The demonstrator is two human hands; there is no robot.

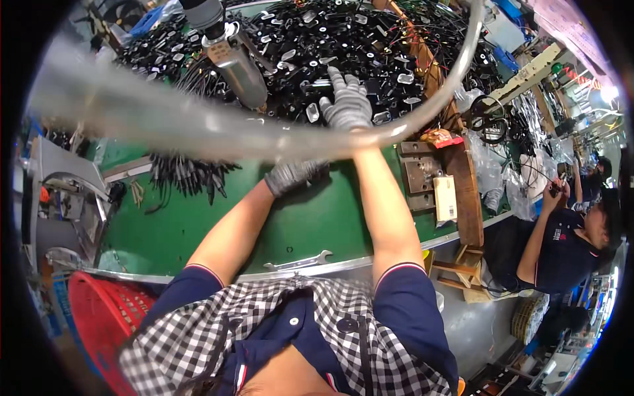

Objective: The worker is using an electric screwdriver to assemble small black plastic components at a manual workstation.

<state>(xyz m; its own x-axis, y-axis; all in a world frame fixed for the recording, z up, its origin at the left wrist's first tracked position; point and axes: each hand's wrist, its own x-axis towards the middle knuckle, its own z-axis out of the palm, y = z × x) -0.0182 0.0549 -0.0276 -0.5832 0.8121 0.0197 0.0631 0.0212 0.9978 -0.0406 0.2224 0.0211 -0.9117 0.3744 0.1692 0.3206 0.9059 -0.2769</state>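
The green worktable [310, 231] spread beneath both hands, and beyond them rose a broad, loose pile of small black parts [297, 46], mixed with clear and silvery pieces. A clear tube [290, 142], blurred by nearness, swept across in front of the wrists and curved up past the right hand [349, 105].

The right forearm [386, 204] reached almost straight ahead, its elbow only slightly bent. Its grey-gloved hand lay back upward over the near part of the pile, fingers pointing away and loosely spread, thumb out to the left; it had no visible hold on anything, and whether the fingertips pressed on parts could not be told. The left forearm [238, 228] slanted inward, bringing the left hand [294, 177], also gloved, low over the table, nearer the body. Its fingers pointed rightward, partly behind the tube, so their opening and any grip could not be told.

A red basket [99, 317] stood behind and left of the left hand. A metal cylinder [241, 76] hung ahead of that hand, with black cables [191, 175] bunched to its left. A wrench [300, 263] lay nearer the body than either hand.
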